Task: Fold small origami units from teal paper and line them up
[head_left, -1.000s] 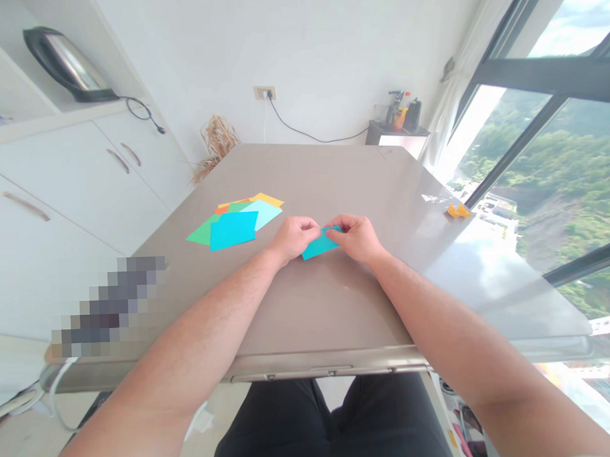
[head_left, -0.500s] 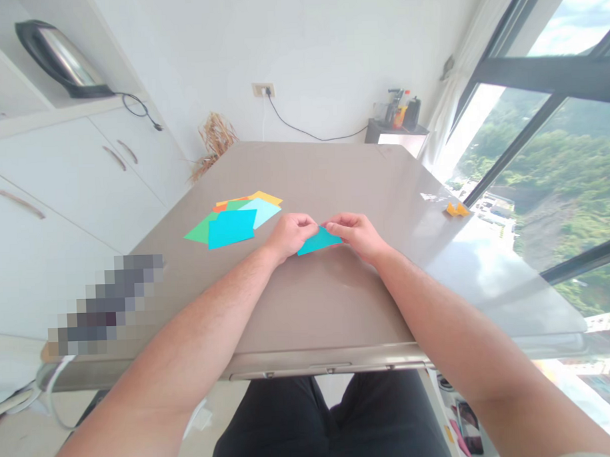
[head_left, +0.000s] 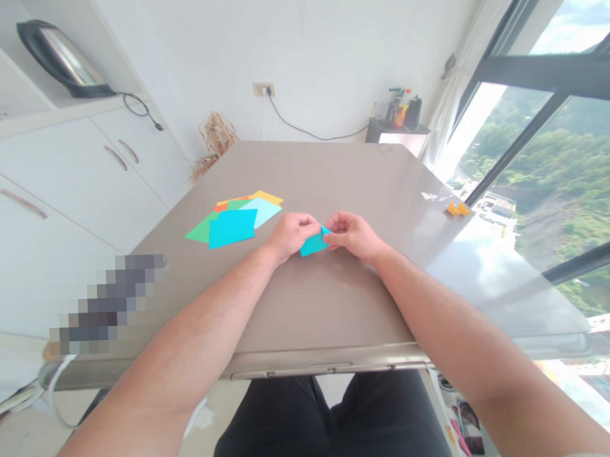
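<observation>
A small sheet of turquoise paper point(head_left: 313, 244) lies low over the table between my two hands. My left hand point(head_left: 294, 234) pinches its upper left part, the fingertips near the top edge. At the right end, my right hand point(head_left: 349, 232) has thumb and forefinger closed on a corner, which is bent up and over. Part of the sheet is hidden behind the fingers. To the left of my left hand lies a loose fan of coloured paper, with a bright blue sheet point(head_left: 233, 228) on top, a pale aqua one point(head_left: 265, 211) and a green one point(head_left: 199, 229) beside it.
The brown table point(head_left: 307, 302) stretches to the wall. An orange folded paper piece point(head_left: 458, 209) sits at its right edge by the window. A blurred-out dark object point(head_left: 110, 305) lies at the left edge. A kettle point(head_left: 63, 60) stands on the left shelf.
My right hand has shifted slightly left, and the right corner of the turquoise paper is now folded inward. My left hand stays almost in place.
</observation>
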A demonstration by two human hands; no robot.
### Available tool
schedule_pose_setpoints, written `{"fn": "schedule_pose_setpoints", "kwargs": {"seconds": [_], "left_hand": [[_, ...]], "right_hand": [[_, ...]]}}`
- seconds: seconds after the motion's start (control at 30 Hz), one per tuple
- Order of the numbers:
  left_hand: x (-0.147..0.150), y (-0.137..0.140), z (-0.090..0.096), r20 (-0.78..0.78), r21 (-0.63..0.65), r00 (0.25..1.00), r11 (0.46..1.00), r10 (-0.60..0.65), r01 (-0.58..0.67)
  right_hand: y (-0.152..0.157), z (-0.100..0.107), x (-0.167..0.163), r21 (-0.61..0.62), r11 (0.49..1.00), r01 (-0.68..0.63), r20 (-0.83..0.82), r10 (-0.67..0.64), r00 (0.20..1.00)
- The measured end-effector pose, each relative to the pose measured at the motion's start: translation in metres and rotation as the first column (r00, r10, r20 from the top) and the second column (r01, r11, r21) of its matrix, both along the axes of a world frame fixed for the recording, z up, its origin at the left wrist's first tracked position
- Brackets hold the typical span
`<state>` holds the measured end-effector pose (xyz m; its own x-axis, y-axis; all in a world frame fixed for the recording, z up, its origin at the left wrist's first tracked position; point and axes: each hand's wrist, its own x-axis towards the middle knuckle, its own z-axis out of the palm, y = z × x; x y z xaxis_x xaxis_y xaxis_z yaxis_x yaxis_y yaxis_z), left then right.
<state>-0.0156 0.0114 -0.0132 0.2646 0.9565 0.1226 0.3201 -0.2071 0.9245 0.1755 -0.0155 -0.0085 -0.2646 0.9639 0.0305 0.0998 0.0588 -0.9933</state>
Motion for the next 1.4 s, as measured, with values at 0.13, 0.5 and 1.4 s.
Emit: {"fn": "schedule_pose_setpoints", "kwargs": {"seconds": [0.13,0.5,1.4], "left_hand": [[-0.0004,0.0012,-0.0004,0.013,-0.009,1.000,1.000,0.001,0.000],[0.0003,-0.0022,0.0005,-0.019,0.009,1.000,1.000,0.000,0.000],[0.0001,-0.0042,0.0048,0.000,-0.030,0.999,0.998,-0.054,0.054]], "right_hand": [[-0.0010,0.0000,-0.0005,0.046,0.999,0.006,-0.020,-0.005,1.000],[0.0010,-0.0019,0.0001,0.033,0.999,0.007,0.007,-0.008,1.000],[0.0021,-0.0021,-0.0010,0.000,1.000,0.026,0.030,-0.026,0.999]]}}
